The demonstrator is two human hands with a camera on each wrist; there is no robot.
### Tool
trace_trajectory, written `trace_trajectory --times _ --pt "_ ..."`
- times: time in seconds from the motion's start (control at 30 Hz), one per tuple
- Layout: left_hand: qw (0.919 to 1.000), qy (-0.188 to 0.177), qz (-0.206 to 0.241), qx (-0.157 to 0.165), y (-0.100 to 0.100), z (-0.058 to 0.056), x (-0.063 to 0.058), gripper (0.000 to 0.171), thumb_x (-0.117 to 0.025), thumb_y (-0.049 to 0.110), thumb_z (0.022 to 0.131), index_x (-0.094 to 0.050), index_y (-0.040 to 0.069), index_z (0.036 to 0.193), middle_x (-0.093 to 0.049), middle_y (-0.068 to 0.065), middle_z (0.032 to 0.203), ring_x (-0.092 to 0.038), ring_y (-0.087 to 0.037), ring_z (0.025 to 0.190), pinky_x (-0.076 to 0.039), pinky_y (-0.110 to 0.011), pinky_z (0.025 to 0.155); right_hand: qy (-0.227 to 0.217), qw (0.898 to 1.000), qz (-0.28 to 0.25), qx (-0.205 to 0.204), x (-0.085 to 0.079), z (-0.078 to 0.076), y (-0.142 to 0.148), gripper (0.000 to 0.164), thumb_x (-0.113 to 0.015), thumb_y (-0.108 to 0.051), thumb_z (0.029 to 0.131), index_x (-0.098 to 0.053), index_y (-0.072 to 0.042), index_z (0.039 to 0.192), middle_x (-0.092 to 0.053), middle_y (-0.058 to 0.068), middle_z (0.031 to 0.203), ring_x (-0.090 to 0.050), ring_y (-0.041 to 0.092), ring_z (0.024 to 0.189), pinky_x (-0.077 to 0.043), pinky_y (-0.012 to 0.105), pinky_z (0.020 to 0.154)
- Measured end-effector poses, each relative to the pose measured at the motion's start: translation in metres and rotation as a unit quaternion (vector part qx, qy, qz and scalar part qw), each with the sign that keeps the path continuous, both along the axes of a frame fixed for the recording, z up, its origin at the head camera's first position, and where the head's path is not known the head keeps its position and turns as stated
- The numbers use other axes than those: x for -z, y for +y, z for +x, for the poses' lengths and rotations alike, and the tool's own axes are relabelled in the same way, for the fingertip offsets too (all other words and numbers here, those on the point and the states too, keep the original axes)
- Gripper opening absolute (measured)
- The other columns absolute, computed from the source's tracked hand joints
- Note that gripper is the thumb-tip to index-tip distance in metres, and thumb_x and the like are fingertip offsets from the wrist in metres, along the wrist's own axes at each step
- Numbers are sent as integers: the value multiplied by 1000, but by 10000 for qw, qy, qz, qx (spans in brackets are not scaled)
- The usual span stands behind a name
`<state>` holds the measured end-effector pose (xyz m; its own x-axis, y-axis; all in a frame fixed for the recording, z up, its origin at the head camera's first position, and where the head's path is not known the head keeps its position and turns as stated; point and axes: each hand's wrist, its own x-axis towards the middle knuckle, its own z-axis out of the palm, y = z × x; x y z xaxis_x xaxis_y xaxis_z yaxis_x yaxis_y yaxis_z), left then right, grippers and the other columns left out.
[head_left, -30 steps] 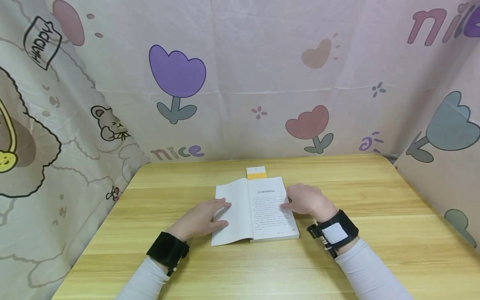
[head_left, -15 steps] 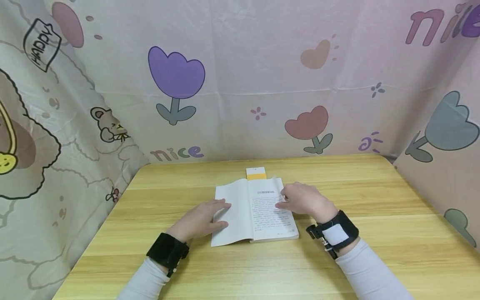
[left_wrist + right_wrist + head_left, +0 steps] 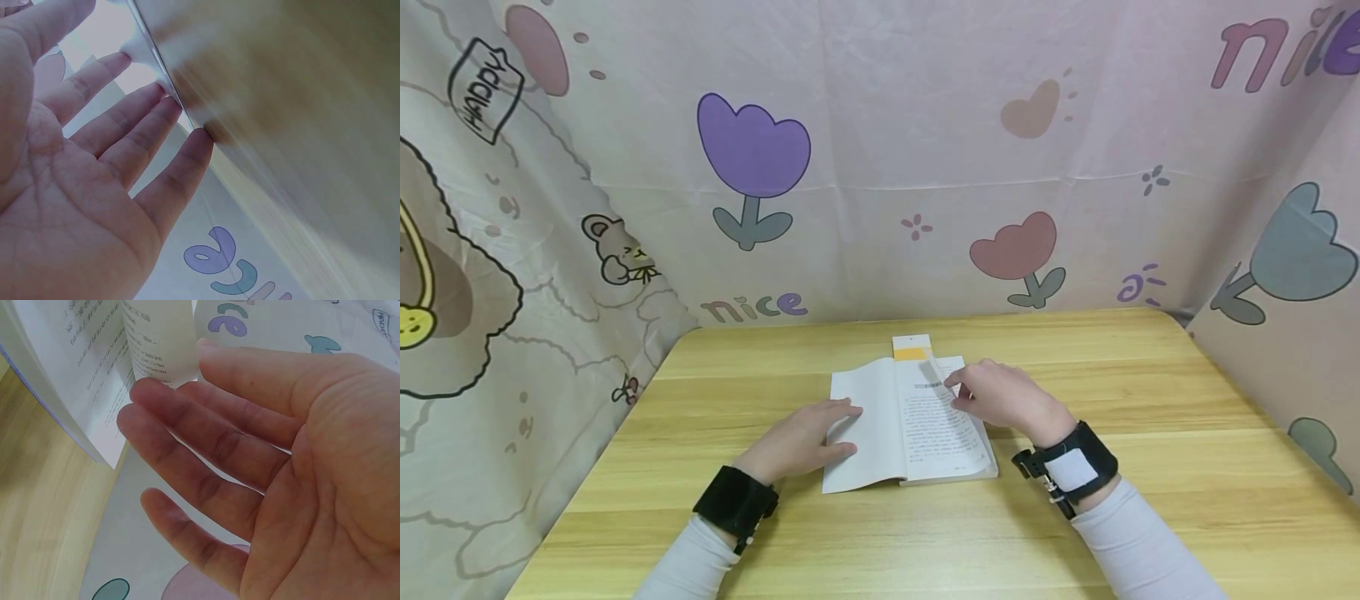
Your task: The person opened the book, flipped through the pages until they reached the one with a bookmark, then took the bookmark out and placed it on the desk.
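An open book [image 3: 865,454] lies in the middle of the table, its left page blank and its right page printed. My left hand [image 3: 793,437] rests with extended fingers on the left page; the left wrist view shows those fingers [image 3: 175,181] along the page's edge. On the other side, my right hand [image 3: 1007,396] pinches the outer edge of a right-hand page [image 3: 165,334] between thumb and fingertips. That page curls up and leftward, with more printed text showing beneath it. A white and yellow card [image 3: 912,344] juts out past the book's top edge.
The book lies on a light wood-grain table [image 3: 1112,367]. Behind and beside it hangs a pale cloth [image 3: 880,125] printed with flowers, hearts and words. Both wrists wear black straps [image 3: 737,502].
The right hand has moved a little left over the book, lifting and curling the page's upper outer corner leftward. The left hand stays in place on the left page.
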<state>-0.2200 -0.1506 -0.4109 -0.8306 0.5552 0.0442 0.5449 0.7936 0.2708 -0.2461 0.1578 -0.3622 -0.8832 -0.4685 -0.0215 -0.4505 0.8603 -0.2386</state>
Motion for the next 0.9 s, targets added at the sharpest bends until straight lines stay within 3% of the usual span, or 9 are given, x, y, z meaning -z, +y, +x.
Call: trace_trajectory --times 0.43,0.73,0.9 --pt "10000 2 49 34 0 0 0 55 -67 37 90 -55 14 138 -46 -11 143 -40 -26 130 -35 -44 104 -43 9999 -154 -17 1 -1 -1 33 -69 -16 87 -70 -11 119 -66 -2 88 -55 9 65 -44 23 51" --pt "10000 33 40 49 0 0 0 56 -66 38 89 -54 15 138 -46 -10 143 -40 -25 130 -35 -43 104 -99 9997 -217 4 0 1 -1 32 -64 -10 87 -70 -10 119 -63 -1 86 -53 10 57 -35 22 44" --pt "10000 49 -6 33 0 -1 1 55 -67 37 89 -54 14 138 -46 -11 143 -41 -26 130 -35 -44 104 -176 9996 -226 24 -1 1 -1 34 -63 -9 87 -68 -10 121 -64 -2 87 -54 10 62 -39 22 46"
